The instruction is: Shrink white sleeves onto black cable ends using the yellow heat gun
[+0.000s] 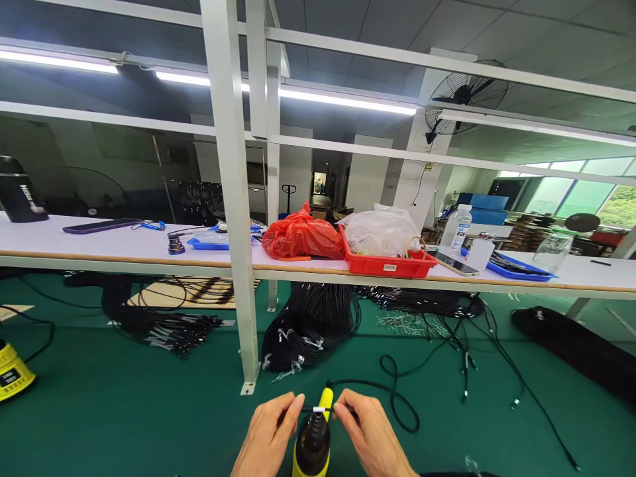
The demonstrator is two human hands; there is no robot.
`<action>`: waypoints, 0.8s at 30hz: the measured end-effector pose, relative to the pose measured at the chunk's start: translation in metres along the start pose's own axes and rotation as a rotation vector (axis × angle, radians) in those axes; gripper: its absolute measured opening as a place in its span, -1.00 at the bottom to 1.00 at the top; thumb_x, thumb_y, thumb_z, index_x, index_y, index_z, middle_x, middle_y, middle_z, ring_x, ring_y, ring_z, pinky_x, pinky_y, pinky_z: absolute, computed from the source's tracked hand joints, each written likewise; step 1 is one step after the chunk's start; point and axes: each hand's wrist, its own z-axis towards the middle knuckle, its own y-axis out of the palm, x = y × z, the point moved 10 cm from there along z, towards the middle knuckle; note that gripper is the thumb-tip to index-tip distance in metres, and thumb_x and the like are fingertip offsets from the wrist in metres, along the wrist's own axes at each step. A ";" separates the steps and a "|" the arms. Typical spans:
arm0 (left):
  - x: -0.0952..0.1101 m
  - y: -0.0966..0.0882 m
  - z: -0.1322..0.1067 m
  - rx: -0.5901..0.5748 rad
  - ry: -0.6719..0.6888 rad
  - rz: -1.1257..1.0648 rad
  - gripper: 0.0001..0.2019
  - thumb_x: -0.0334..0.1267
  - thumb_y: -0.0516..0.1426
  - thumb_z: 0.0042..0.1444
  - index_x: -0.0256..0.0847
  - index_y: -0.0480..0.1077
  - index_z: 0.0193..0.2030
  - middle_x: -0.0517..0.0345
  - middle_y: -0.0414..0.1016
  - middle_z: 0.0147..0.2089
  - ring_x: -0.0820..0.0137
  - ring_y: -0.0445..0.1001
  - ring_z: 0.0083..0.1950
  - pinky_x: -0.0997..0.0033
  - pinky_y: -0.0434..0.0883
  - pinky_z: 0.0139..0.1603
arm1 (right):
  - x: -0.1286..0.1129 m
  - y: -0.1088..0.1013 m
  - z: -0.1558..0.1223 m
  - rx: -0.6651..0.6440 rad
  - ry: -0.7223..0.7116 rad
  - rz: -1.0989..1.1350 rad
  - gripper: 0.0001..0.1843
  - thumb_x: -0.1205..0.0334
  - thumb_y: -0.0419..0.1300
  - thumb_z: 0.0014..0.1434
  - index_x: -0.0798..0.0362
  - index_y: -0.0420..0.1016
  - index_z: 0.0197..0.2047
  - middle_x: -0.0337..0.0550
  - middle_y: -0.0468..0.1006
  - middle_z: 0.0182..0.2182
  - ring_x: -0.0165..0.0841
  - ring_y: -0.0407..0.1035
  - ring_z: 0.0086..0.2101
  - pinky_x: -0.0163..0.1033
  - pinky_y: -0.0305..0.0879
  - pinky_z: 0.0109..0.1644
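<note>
My left hand (268, 434) and my right hand (370, 434) pinch a thin black cable (392, 391) from either side, low in the view. A small white tag or tape band (318, 410) sits on the cable between my fingertips. Just below it stands a yellow-and-black upright device (313, 444), its black top right under my hands. Its exact kind cannot be told from here. The cable runs off to the right in a loose loop across the green mat (124, 411).
Bundles of black cables (308, 328) lie on the mat ahead, beyond a white shelf post (246, 265). A second yellow device (10, 372) sits at the left edge. The overhead white shelf (149, 255) holds a red tray (387, 265), a red bag, a plastic bottle and blue trays.
</note>
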 end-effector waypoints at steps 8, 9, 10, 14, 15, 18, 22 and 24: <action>-0.006 0.007 0.001 -0.048 -0.057 0.031 -0.42 0.20 -0.18 0.25 -0.18 0.06 -0.64 0.25 0.13 -0.59 0.42 0.19 -0.46 0.43 0.09 -0.39 | 0.003 0.007 0.003 -0.069 0.037 -0.113 -0.53 0.08 -0.17 0.37 0.04 0.26 -0.52 -0.20 0.41 -0.52 -0.34 0.27 -0.42 -0.25 0.01 -0.31; -0.007 0.008 0.001 -0.057 -0.058 0.026 -0.42 0.20 -0.17 0.25 -0.19 0.07 -0.63 0.25 0.14 -0.58 0.42 0.19 -0.45 0.43 0.09 -0.37 | 0.003 0.006 0.003 -0.060 0.033 -0.097 -0.53 0.07 -0.16 0.37 0.05 0.28 -0.51 -0.20 0.41 -0.52 -0.34 0.27 -0.42 -0.25 0.01 -0.31; -0.006 0.009 0.001 -0.067 -0.052 0.016 -0.43 0.20 -0.16 0.25 -0.19 0.09 -0.62 0.25 0.15 -0.57 0.42 0.20 -0.45 0.43 0.10 -0.36 | 0.004 0.006 0.003 -0.052 0.032 -0.072 -0.53 0.07 -0.14 0.37 0.05 0.30 -0.51 -0.21 0.42 -0.52 -0.34 0.28 -0.42 -0.26 0.02 -0.31; -0.003 0.011 0.001 -0.086 0.001 -0.074 -0.53 0.16 -0.09 0.24 -0.17 0.26 -0.47 0.24 0.29 -0.45 0.40 0.27 -0.36 0.45 0.19 -0.30 | 0.008 0.003 0.001 -0.022 0.048 0.051 -0.61 0.07 -0.04 0.33 0.06 0.38 -0.46 -0.22 0.44 -0.50 -0.34 0.31 -0.40 -0.28 0.06 -0.32; -0.003 0.010 0.000 -0.086 0.012 -0.098 -0.57 0.15 -0.06 0.23 -0.16 0.30 -0.41 0.23 0.33 -0.39 0.38 0.30 -0.32 0.45 0.22 -0.26 | 0.009 0.001 0.000 -0.004 0.051 0.073 -0.64 0.07 0.00 0.31 0.06 0.38 -0.44 -0.22 0.46 -0.48 -0.34 0.32 -0.37 -0.29 0.08 -0.30; -0.002 0.010 -0.001 -0.096 0.017 -0.132 -0.64 0.13 -0.01 0.21 -0.12 0.36 -0.26 0.19 0.41 -0.26 0.34 0.34 -0.20 0.42 0.27 -0.11 | 0.009 -0.003 -0.001 0.042 0.032 0.127 -0.71 0.10 0.05 0.29 0.06 0.39 -0.40 -0.21 0.48 -0.41 -0.33 0.34 -0.31 -0.30 0.14 -0.21; 0.001 0.010 -0.001 -0.114 -0.005 -0.089 -0.56 0.18 -0.08 0.22 -0.14 0.31 -0.37 0.19 0.38 -0.35 0.34 0.33 -0.26 0.43 0.27 -0.18 | 0.004 -0.005 0.000 0.052 -0.001 0.108 -0.65 0.07 -0.01 0.32 0.06 0.33 -0.43 -0.23 0.42 -0.47 -0.36 0.28 -0.41 -0.30 0.08 -0.33; 0.002 0.012 -0.001 -0.125 -0.010 -0.073 -0.51 0.21 -0.13 0.23 -0.16 0.24 -0.47 0.21 0.33 -0.43 0.36 0.31 -0.32 0.45 0.25 -0.25 | 0.004 -0.005 0.000 0.044 0.007 0.081 -0.61 0.04 -0.05 0.34 0.05 0.33 -0.44 -0.24 0.39 -0.50 -0.37 0.24 -0.43 -0.29 0.02 -0.38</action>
